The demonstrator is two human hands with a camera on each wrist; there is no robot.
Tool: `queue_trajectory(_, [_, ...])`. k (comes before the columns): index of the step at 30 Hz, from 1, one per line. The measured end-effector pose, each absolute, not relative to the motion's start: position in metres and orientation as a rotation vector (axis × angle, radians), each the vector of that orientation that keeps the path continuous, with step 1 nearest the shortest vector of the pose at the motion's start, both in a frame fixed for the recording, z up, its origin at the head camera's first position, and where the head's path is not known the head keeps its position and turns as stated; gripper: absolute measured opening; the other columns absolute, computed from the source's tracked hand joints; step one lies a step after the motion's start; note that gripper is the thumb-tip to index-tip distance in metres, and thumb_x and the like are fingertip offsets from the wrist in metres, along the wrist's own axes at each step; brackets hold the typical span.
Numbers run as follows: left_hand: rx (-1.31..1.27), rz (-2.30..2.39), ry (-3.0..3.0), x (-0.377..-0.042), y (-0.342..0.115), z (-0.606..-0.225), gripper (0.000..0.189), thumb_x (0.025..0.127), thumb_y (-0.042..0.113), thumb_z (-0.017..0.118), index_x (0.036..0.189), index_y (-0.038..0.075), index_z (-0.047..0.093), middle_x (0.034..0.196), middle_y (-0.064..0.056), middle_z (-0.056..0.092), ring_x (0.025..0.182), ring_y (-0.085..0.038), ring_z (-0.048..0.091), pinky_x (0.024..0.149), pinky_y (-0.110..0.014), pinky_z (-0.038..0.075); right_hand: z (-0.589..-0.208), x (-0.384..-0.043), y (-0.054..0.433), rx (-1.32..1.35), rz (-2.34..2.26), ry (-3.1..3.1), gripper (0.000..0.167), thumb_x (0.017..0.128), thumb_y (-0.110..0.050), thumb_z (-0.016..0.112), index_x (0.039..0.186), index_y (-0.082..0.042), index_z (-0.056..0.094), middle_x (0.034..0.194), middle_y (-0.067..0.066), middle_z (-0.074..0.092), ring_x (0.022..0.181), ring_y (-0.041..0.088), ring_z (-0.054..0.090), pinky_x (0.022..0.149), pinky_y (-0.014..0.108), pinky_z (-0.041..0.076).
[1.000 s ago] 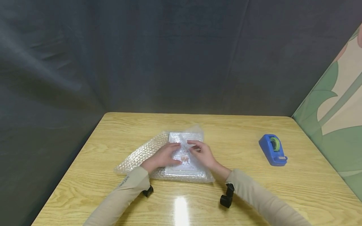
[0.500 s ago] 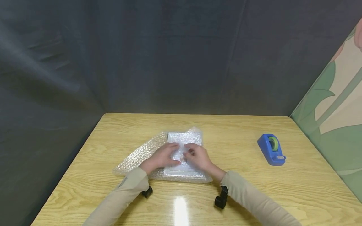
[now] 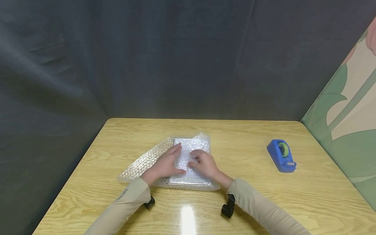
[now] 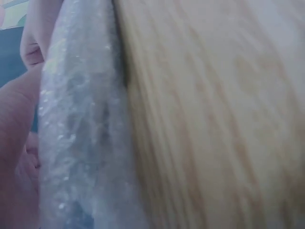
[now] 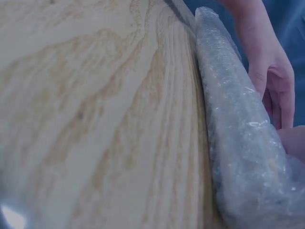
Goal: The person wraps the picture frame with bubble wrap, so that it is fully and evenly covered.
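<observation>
One bubble-wrapped package [image 3: 190, 178] lies flat in the lower middle of the head view. My left hand [image 3: 165, 164] touches its left side, thumb spread wide from extended fingers; my right hand [image 3: 205, 164] curves over its right, pinching or not I cannot tell. A blue tape dispenser [image 3: 279, 158] stands farther right.

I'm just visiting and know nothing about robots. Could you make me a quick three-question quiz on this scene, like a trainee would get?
1. True or false: the left hand and right hand are both at the bubble wrap.
2. What colour is the tape dispenser? A red, B blue, C black.
3. Fill in: in the head view, the tape dispenser sits to the ____ of the bubble wrap.

Key: 1 true; 2 B; 3 right.
</observation>
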State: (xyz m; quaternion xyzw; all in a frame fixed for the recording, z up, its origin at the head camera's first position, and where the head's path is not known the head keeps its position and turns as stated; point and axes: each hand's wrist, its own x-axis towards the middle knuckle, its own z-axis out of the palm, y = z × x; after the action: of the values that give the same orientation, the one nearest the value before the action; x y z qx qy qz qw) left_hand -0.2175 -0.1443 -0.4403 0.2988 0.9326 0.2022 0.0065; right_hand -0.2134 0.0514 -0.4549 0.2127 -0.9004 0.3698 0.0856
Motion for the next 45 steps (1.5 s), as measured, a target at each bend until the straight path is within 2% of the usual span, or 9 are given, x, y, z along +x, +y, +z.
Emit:
queue_trajectory(7, [1.045,0.494,2.833,-0.219,-0.141,-0.441,0.084,0.076,0.053,0.062,0.139,0.006,0.034,0.148,-0.008,0.026,0.134,-0.026,0.023,0.108,-0.045,0.021,-0.451,-0.210,0.054,0.747,1.058,-2.712,0.039,0.076,-0.014,0.069,0.110,0.003,0.061,0.114,0.016,0.060,0.090,0.024,0.061,0.075,0.031,0.053])
queue_trajectory(11, [1.030,0.465,2.836,-0.219,-0.140,-0.440,0.083,0.076,0.053,0.062,0.139,0.006,0.035,0.147,-0.007,0.027,0.134,-0.025,0.025,0.108,-0.043,0.022,-0.449,-0.207,0.064,0.935,1.058,-2.686,0.041,0.080,-0.010,0.064,0.117,0.005,0.055,0.120,0.019,0.055,0.101,0.028,0.057,0.083,0.036,0.051])
queue_trajectory(14, [1.031,0.466,2.838,-0.219,-0.140,-0.440,0.082,0.075,0.053,0.064,0.138,0.006,0.037,0.146,-0.007,0.029,0.133,-0.025,0.027,0.108,-0.042,0.023,-0.452,-0.206,0.077,1.044,1.008,-2.612,0.036,0.083,-0.006,0.060,0.117,0.002,0.056,0.123,0.018,0.053,0.110,0.030,0.052,0.090,0.041,0.046])
queue_trajectory(19, [1.025,0.492,2.824,-0.219,-0.140,-0.440,0.082,0.074,0.051,0.065,0.137,0.006,0.038,0.146,-0.007,0.029,0.133,-0.024,0.028,0.108,-0.041,0.023,-0.460,-0.209,0.099,0.930,1.000,-2.508,0.030,0.086,-0.003,0.056,0.116,-0.001,0.058,0.126,0.019,0.050,0.119,0.032,0.044,0.098,0.048,0.037])
queue_trajectory(23, [0.990,0.524,2.819,-0.218,-0.140,-0.439,0.083,0.073,0.050,0.068,0.137,0.006,0.038,0.146,-0.006,0.030,0.132,-0.023,0.028,0.109,-0.040,0.023,-0.466,-0.213,0.104,0.831,0.961,-2.541,0.041,0.088,-0.011,0.056,0.126,0.002,0.049,0.134,0.024,0.040,0.125,0.036,0.035,0.103,0.051,0.029])
queue_trajectory(26, [0.986,0.539,2.824,-0.219,-0.139,-0.440,0.083,0.072,0.049,0.069,0.136,0.005,0.039,0.145,-0.007,0.031,0.132,-0.024,0.029,0.108,-0.040,0.024,-0.469,-0.215,0.099,0.852,0.867,-2.590,0.049,0.089,-0.021,0.054,0.131,0.002,0.043,0.139,0.026,0.033,0.129,0.039,0.028,0.104,0.053,0.025])
queue_trajectory(32, [0.983,0.504,2.848,-0.220,-0.138,-0.443,0.085,0.071,0.050,0.069,0.137,0.006,0.038,0.145,-0.007,0.031,0.132,-0.023,0.029,0.109,-0.037,0.023,-0.467,-0.216,0.085,0.934,0.684,-2.625,0.059,0.087,-0.035,0.053,0.133,0.000,0.041,0.140,0.023,0.033,0.130,0.040,0.027,0.104,0.058,0.021])
queue_trajectory(45, [0.977,0.558,2.816,-0.226,-0.138,-0.441,0.085,0.071,0.047,0.070,0.136,0.003,0.038,0.145,-0.010,0.030,0.132,-0.024,0.028,0.109,-0.038,0.022,-0.461,-0.223,0.080,0.960,0.642,-2.720,0.065,0.083,-0.037,0.061,0.133,0.000,0.041,0.139,0.023,0.034,0.130,0.040,0.027,0.102,0.064,0.016])
